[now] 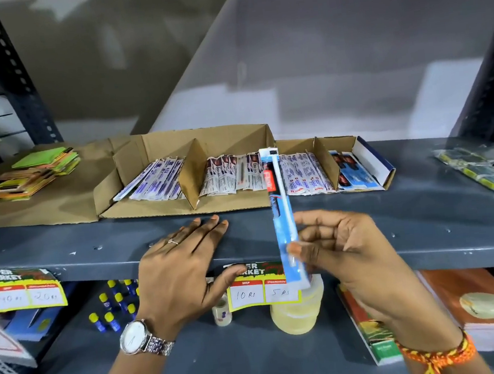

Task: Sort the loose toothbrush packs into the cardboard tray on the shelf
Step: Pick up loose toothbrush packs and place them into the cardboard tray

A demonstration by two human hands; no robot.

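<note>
My right hand pinches the lower end of a long blue toothbrush pack and holds it nearly upright in front of the shelf. Its top reaches the cardboard tray. The tray has several compartments: purple-and-white packs at the left, red-and-white packs in the middle, more white packs and blue packs at the right. My left hand rests flat, fingers spread, on the shelf's front edge below the tray, holding nothing.
A stack of green and orange packets lies on cardboard at the left. Dark wrapped packs lie at the shelf's right end. Below are price tags, glue sticks, a tape roll and books.
</note>
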